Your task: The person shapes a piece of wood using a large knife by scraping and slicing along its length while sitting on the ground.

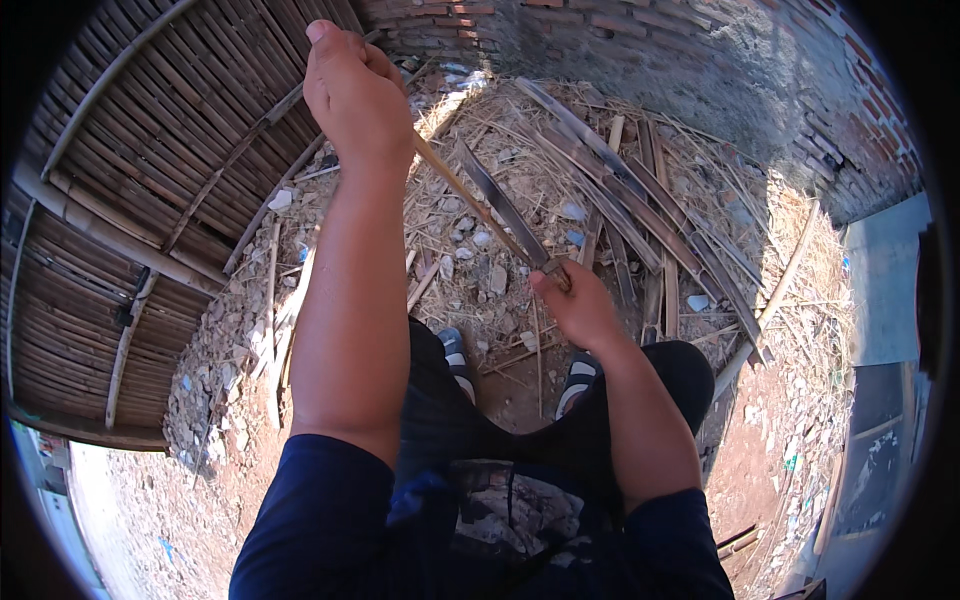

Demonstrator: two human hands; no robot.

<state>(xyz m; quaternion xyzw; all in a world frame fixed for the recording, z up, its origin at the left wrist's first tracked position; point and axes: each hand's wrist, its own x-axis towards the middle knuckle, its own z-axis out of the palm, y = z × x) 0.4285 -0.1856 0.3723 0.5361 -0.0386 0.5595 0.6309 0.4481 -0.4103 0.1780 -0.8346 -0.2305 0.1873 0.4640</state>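
My left hand [358,100] is raised at the upper left, its fingers curled and the thumb at the top. A thin bamboo strip [462,188] comes out from behind that wrist and slants down to the right, in line with the closed fingers. Lower and to the right, my right hand [582,308] is wrapped round the handle of a machete [503,205]. Its long dark blade points up and to the left. The strip's lower end meets or crosses the blade near the handle; whether they touch I cannot tell.
Split bamboo pieces [625,185] lie in a pile ahead and to the right, over straw and rubble. A slatted bamboo panel [150,150] stands at the left. A brick wall [700,95] closes off the back. My sandalled feet [455,355] are below my hands.
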